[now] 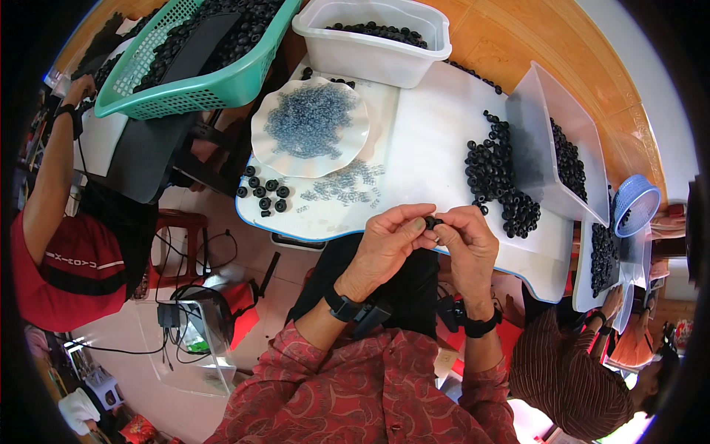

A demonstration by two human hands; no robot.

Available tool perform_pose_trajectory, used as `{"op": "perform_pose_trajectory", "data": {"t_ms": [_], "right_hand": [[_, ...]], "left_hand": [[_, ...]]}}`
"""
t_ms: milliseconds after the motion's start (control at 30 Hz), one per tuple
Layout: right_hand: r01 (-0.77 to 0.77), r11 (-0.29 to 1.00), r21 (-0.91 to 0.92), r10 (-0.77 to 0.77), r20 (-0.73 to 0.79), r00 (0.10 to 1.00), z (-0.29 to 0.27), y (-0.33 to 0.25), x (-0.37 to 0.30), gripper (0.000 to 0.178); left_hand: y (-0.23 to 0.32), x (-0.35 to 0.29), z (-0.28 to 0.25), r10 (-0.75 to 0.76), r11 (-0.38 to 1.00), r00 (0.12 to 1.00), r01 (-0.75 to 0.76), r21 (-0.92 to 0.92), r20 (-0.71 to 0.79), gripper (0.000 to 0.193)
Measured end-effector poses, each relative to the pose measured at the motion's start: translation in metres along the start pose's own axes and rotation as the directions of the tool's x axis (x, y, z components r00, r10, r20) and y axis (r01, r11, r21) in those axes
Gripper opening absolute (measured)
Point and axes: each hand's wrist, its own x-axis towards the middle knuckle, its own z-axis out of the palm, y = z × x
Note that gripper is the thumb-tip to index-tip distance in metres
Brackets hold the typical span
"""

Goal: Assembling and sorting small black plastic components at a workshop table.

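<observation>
Close to the table's front edge, my left hand (393,235) and my right hand (467,235) meet, fingertips pinching one small black round part (432,222) between them. Its details are mostly hidden by the fingers. Left of the hands, several black round parts (265,194) lie loose on the white table (425,140). Just behind them stands a white wavy-rimmed plate (260,148) heaped with tiny translucent blue-grey pieces (307,118). More such pieces (346,181) are scattered in front of the plate. To the right of my hands spreads a pile of black round parts (494,163).
A green basket (185,98) and a white tub (381,61), both with black parts, stand at the back. On the right are a clear bin (540,126) and a blue round basket (637,203). People sit at left and right. A red stool (181,222) stands lower left.
</observation>
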Motion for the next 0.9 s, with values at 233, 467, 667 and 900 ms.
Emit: {"op": "perform_pose_trajectory", "data": {"t_ms": [233, 467, 667, 900], "right_hand": [[-0.018, 0.998, -0.053, 0.02, 0.038, 0.999, -0.002, -0.006, 0.003, 0.013], [0.006, 0.991, -0.134, 0.001, 0.05, 0.999, -0.004, -0.006, 0.002, 0.012], [0.08, 0.956, -0.282, -0.061, 0.074, 0.995, -0.01, -0.006, -0.001, 0.015], [0.147, 0.907, -0.394, -0.11, 0.115, 0.987, -0.01, -0.012, -0.003, 0.016]], "left_hand": [[-0.002, 0.001, -0.004, 0.007, 1.0, 1.0, -0.007, 0.014, 0.009, 0.021], [-0.002, 0.0, -0.003, -0.002, 0.999, 1.0, 0.003, 0.045, -0.02, 0.019], [-0.002, -0.001, 0.001, -0.043, 0.994, 0.999, 0.046, 0.101, -0.029, 0.017], [-0.009, -0.004, 0.001, -0.007, 0.979, 0.997, 0.023, 0.201, -0.082, 0.018]]}}
